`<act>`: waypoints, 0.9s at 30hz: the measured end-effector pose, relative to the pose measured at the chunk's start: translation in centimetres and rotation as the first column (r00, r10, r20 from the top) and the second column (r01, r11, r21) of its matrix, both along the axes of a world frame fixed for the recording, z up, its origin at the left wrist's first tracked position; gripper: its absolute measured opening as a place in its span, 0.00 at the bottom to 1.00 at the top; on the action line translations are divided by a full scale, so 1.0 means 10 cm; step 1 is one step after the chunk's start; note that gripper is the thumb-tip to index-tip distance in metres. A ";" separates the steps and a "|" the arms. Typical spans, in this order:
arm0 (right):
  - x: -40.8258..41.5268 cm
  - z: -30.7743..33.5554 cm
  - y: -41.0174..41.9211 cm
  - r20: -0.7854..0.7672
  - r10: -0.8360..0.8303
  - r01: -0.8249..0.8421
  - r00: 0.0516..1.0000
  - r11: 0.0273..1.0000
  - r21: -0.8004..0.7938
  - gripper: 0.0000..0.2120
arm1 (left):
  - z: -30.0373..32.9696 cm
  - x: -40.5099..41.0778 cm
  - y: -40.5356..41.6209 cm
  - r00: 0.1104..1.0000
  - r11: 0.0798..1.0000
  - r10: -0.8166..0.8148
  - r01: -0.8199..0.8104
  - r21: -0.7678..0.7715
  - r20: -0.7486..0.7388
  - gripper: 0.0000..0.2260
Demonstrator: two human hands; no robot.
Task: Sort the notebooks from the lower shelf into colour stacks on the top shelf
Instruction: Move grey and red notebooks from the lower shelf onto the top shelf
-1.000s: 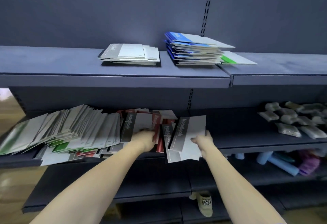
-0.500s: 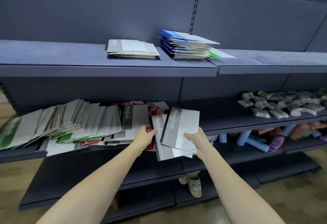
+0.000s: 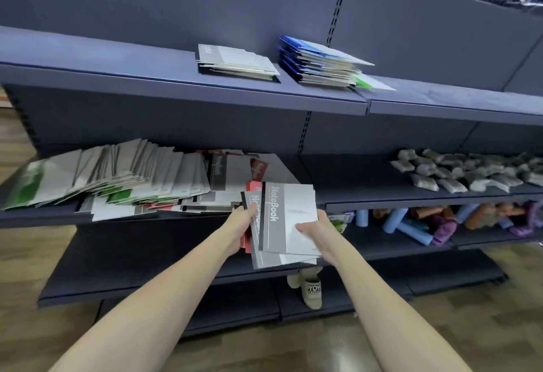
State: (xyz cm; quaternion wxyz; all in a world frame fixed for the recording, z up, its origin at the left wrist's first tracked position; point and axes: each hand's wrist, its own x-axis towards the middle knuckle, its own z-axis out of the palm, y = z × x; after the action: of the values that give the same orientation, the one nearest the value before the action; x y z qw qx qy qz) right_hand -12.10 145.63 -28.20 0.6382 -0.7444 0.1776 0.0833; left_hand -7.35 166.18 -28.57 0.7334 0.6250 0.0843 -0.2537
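Note:
Both hands hold a small bundle of notebooks in front of the lower shelf (image 3: 382,198). A grey notebook (image 3: 289,216) lies on top, a second grey one under it and a red one (image 3: 245,242) at the bottom. My left hand (image 3: 241,224) grips the bundle's left edge; my right hand (image 3: 318,232) pinches its right side, thumb on the top cover. A slanted pile of grey, green and red notebooks (image 3: 123,172) fills the lower shelf's left part. On the top shelf (image 3: 117,75) sit a grey stack (image 3: 235,61), a blue stack (image 3: 318,63) and a green notebook (image 3: 373,83).
Small grey packets (image 3: 458,170) cover the lower shelf's right side. Coloured rolls (image 3: 440,220) lie on the shelf below. A beige slipper (image 3: 311,289) shows beneath the notebooks, over a wooden floor (image 3: 470,298). The top shelf's left and right ends are bare.
Both hands have drawn the grey notebooks off the lower shelf toward me. The view has tilted and swung right.

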 end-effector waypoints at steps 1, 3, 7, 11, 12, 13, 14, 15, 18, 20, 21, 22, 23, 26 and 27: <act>-0.01 0.04 0.05 -0.030 -0.002 0.002 1.000 1.000 -0.001 0.24 | 0.01 0.01 -0.01 1.000 1.000 -0.002 0.002 0.015 0.030 0.11; 0.01 0.07 0.11 -0.072 0.002 -0.001 0.997 1.000 0.011 0.27 | 0.11 -0.01 -0.06 0.996 0.999 0.000 -0.003 0.043 0.085 0.11; 0.11 0.17 0.10 -0.093 0.024 -0.026 0.995 0.999 -0.027 0.34 | 0.39 -0.05 -0.20 0.976 0.986 -0.013 -0.024 0.166 0.216 0.19; 0.18 0.37 0.00 0.032 0.016 -0.015 0.999 0.999 -0.033 0.28 | 0.65 -0.07 -0.33 0.935 0.959 -0.016 -0.086 0.271 0.354 0.33; 0.20 0.40 -0.06 0.072 0.017 -0.014 0.997 0.999 -0.036 0.26 | 0.69 -0.06 -0.36 0.915 0.953 -0.029 -0.095 0.286 0.403 0.33; 0.21 0.44 -0.11 0.112 0.019 -0.014 0.993 0.999 -0.045 0.24 | 0.75 -0.09 -0.39 0.890 0.952 -0.052 -0.092 0.292 0.452 0.33; 0.21 0.47 -0.16 0.148 0.015 -0.008 0.989 0.999 -0.053 0.22 | 0.78 -0.12 -0.40 0.859 0.943 -0.078 -0.101 0.316 0.506 0.32; 0.21 0.49 -0.20 0.181 0.010 0.002 0.983 0.998 -0.061 0.21 | 0.83 -0.18 -0.42 0.820 0.940 -0.091 -0.118 0.321 0.565 0.30; 0.17 0.62 -0.24 0.294 -0.021 0.046 0.955 0.996 -0.077 0.18 | 0.93 -0.24 -0.50 0.752 0.929 -0.085 -0.178 0.326 0.653 0.28; 0.18 0.72 -0.20 0.376 -0.052 0.087 0.925 0.993 -0.077 0.18 | 1.02 -0.25 -0.51 0.701 0.918 -0.069 -0.234 0.321 0.710 0.29; 0.20 0.78 -0.18 0.415 -0.064 0.107 0.908 0.991 -0.082 0.18 | 1.06 -0.23 -0.51 0.670 0.914 -0.049 -0.270 0.304 0.741 0.29; 0.22 0.84 -0.16 0.448 -0.071 0.123 0.891 0.988 -0.089 0.19 | 1.12 -0.21 -0.51 0.648 0.913 -0.034 -0.290 0.287 0.761 0.28; 0.24 0.92 -0.14 0.476 -0.071 0.132 0.876 0.987 -0.095 0.19 | 1.17 -0.20 -0.50 0.633 0.914 -0.012 -0.307 0.264 0.774 0.26; 0.33 1.19 -0.08 0.549 -0.055 0.140 0.834 0.983 -0.115 0.19 | 1.39 -0.14 -0.45 0.572 0.917 0.057 -0.353 0.183 0.818 0.25; 0.35 1.28 -0.06 0.570 -0.048 0.140 0.820 0.983 -0.119 0.18 | 1.45 -0.11 -0.44 0.554 0.919 0.073 -0.361 0.160 0.829 0.22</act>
State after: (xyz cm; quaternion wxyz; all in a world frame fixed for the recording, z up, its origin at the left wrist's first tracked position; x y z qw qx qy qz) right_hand -8.56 145.05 -15.38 0.6052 -0.7736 0.0235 -0.1864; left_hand -8.43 161.82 -14.03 0.6074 0.7629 -0.1422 0.1696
